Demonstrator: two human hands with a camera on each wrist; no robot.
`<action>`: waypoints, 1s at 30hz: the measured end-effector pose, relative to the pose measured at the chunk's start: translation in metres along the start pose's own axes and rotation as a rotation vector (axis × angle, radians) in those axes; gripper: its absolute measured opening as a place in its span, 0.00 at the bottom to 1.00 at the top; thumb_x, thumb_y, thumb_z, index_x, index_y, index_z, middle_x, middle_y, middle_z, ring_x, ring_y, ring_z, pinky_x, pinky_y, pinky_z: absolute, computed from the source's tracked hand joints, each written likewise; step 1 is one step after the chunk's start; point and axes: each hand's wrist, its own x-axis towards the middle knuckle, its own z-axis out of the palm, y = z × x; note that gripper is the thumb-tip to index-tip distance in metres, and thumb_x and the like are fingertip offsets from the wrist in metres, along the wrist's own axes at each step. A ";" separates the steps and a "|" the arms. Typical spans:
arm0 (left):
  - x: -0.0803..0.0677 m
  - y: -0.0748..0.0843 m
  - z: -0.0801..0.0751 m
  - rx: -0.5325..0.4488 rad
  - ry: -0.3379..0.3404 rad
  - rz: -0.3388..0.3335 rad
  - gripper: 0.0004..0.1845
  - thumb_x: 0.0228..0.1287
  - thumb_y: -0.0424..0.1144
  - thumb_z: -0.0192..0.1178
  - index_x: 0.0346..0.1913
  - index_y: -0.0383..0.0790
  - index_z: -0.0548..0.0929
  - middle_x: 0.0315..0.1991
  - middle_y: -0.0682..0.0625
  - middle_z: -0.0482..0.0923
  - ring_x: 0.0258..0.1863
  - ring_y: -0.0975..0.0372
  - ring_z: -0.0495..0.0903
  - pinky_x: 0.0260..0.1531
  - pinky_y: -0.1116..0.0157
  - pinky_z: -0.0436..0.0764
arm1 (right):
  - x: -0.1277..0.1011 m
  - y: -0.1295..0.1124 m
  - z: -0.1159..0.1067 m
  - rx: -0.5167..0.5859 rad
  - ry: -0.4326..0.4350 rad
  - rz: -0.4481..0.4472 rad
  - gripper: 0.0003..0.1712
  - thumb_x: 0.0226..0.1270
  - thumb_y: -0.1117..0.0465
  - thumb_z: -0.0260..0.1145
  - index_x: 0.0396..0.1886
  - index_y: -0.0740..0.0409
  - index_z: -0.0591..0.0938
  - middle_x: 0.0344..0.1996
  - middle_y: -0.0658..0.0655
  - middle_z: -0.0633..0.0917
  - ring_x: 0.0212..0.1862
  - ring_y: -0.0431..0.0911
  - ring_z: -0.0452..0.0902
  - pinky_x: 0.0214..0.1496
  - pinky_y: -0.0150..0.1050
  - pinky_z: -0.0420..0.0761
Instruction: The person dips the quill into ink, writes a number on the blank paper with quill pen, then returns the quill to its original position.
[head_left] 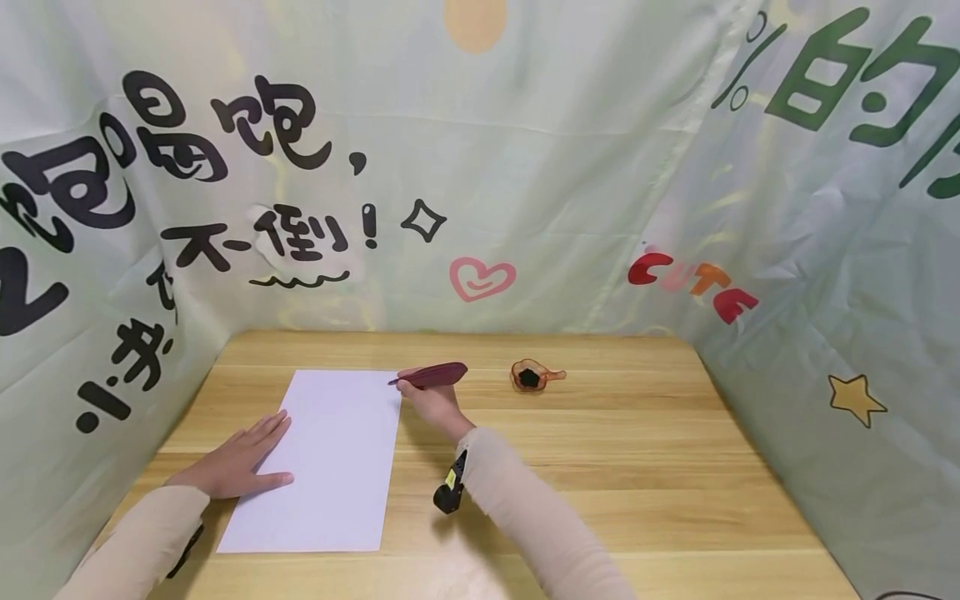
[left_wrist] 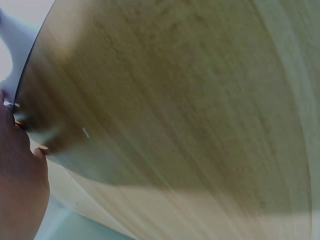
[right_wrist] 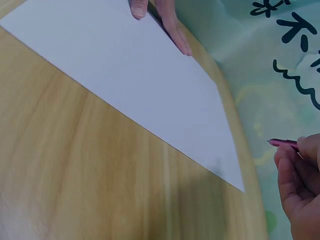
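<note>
A blank white sheet of paper [head_left: 330, 467] lies on the wooden table. My left hand [head_left: 236, 458] rests along its left edge with fingers and thumb extended. Above the sheet's top right corner, my right hand [head_left: 433, 407] pinches a dark red feather quill pen [head_left: 444, 375], its tip pointing left. In the right wrist view the thumb and fingers of that hand [right_wrist: 302, 185] grip the quill pen [right_wrist: 282, 143] near its thin tip, which appears apart from the sheet [right_wrist: 125, 75]. Only part of the left hand [left_wrist: 22, 185] shows in the left wrist view.
To the right of the quill, near the table's back edge, sits a small amber-coloured dish [head_left: 515, 380] with a side handle and a dark middle. Printed cloth [head_left: 570, 192] hangs behind and on both sides of the wooden table [head_left: 637, 500].
</note>
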 end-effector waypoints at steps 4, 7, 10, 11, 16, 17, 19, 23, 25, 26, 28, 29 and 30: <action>-0.001 0.002 -0.002 -0.004 0.005 0.009 0.53 0.57 0.67 0.58 0.74 0.33 0.54 0.75 0.36 0.47 0.72 0.39 0.48 0.64 0.35 0.50 | -0.001 0.002 0.010 0.041 0.034 -0.013 0.12 0.63 0.63 0.67 0.45 0.61 0.86 0.34 0.53 0.89 0.35 0.39 0.84 0.41 0.30 0.81; -0.002 0.002 -0.003 0.006 0.013 0.018 0.53 0.57 0.66 0.58 0.73 0.32 0.54 0.74 0.35 0.48 0.71 0.38 0.49 0.64 0.34 0.51 | -0.002 0.003 0.019 0.042 0.060 -0.003 0.11 0.63 0.63 0.66 0.44 0.60 0.86 0.35 0.53 0.88 0.35 0.38 0.83 0.40 0.29 0.80; -0.002 0.003 -0.004 0.017 0.024 0.024 0.52 0.57 0.65 0.59 0.73 0.31 0.55 0.74 0.34 0.49 0.71 0.38 0.50 0.63 0.34 0.52 | -0.004 0.004 0.027 0.015 0.082 0.017 0.10 0.64 0.62 0.67 0.43 0.58 0.87 0.35 0.50 0.88 0.35 0.36 0.82 0.39 0.29 0.79; -0.002 0.003 -0.004 0.019 0.027 0.029 0.52 0.57 0.65 0.59 0.73 0.31 0.55 0.74 0.34 0.49 0.71 0.38 0.50 0.63 0.34 0.52 | -0.005 0.004 0.029 0.016 0.088 0.026 0.10 0.64 0.62 0.67 0.43 0.58 0.87 0.35 0.50 0.88 0.35 0.35 0.82 0.39 0.29 0.79; -0.003 0.003 -0.001 0.004 0.059 0.055 0.51 0.58 0.64 0.59 0.73 0.31 0.56 0.74 0.34 0.50 0.71 0.37 0.51 0.62 0.34 0.52 | -0.008 0.006 0.039 -0.014 0.115 0.035 0.10 0.63 0.62 0.68 0.42 0.59 0.87 0.37 0.51 0.88 0.39 0.39 0.82 0.42 0.30 0.80; -0.003 0.003 -0.001 0.008 0.062 0.058 0.51 0.58 0.64 0.59 0.73 0.31 0.56 0.74 0.34 0.50 0.70 0.37 0.51 0.62 0.34 0.52 | -0.009 0.005 0.041 -0.021 0.126 0.040 0.09 0.62 0.62 0.68 0.41 0.59 0.87 0.37 0.51 0.87 0.41 0.40 0.82 0.43 0.31 0.80; -0.003 0.003 -0.001 0.013 0.060 0.055 0.51 0.58 0.64 0.59 0.73 0.31 0.56 0.74 0.34 0.50 0.71 0.38 0.51 0.62 0.34 0.52 | -0.010 0.005 0.044 -0.039 0.145 0.040 0.08 0.61 0.62 0.68 0.39 0.58 0.88 0.37 0.52 0.87 0.43 0.42 0.82 0.46 0.31 0.80; -0.001 0.005 -0.004 0.027 0.030 0.036 0.52 0.57 0.65 0.59 0.73 0.31 0.56 0.74 0.35 0.50 0.71 0.37 0.51 0.63 0.34 0.53 | -0.010 0.006 0.049 -0.034 0.178 0.050 0.07 0.59 0.65 0.69 0.37 0.59 0.88 0.36 0.52 0.87 0.44 0.44 0.82 0.49 0.32 0.80; -0.001 0.006 -0.006 0.025 0.012 0.025 0.52 0.57 0.66 0.59 0.73 0.31 0.56 0.74 0.34 0.49 0.71 0.37 0.51 0.64 0.35 0.52 | -0.009 0.007 0.050 -0.035 0.187 0.050 0.07 0.59 0.66 0.68 0.37 0.59 0.88 0.36 0.53 0.87 0.45 0.45 0.82 0.50 0.33 0.79; -0.001 0.007 -0.007 0.025 0.009 0.024 0.52 0.57 0.66 0.59 0.73 0.31 0.56 0.74 0.34 0.49 0.71 0.37 0.51 0.64 0.35 0.52 | -0.009 0.008 0.051 -0.030 0.192 0.050 0.07 0.59 0.66 0.68 0.37 0.60 0.87 0.36 0.53 0.88 0.45 0.45 0.83 0.50 0.33 0.80; -0.001 0.009 -0.008 0.024 0.004 0.020 0.52 0.57 0.66 0.59 0.73 0.30 0.56 0.74 0.34 0.50 0.71 0.37 0.50 0.64 0.35 0.52 | -0.009 0.009 0.052 -0.023 0.198 0.060 0.07 0.59 0.67 0.68 0.38 0.60 0.87 0.37 0.53 0.88 0.45 0.45 0.83 0.51 0.34 0.80; -0.002 0.009 -0.008 0.020 0.006 0.022 0.52 0.57 0.65 0.59 0.73 0.30 0.56 0.74 0.34 0.49 0.71 0.37 0.50 0.64 0.35 0.52 | -0.009 0.009 0.053 -0.034 0.204 0.066 0.07 0.58 0.66 0.68 0.37 0.60 0.88 0.37 0.53 0.88 0.45 0.45 0.83 0.51 0.34 0.80; -0.002 0.009 -0.008 0.018 0.013 0.029 0.52 0.57 0.65 0.59 0.72 0.30 0.56 0.74 0.34 0.50 0.71 0.37 0.50 0.63 0.35 0.52 | -0.009 0.009 0.054 -0.046 0.210 0.081 0.07 0.58 0.66 0.68 0.36 0.58 0.88 0.36 0.53 0.87 0.44 0.45 0.83 0.51 0.35 0.80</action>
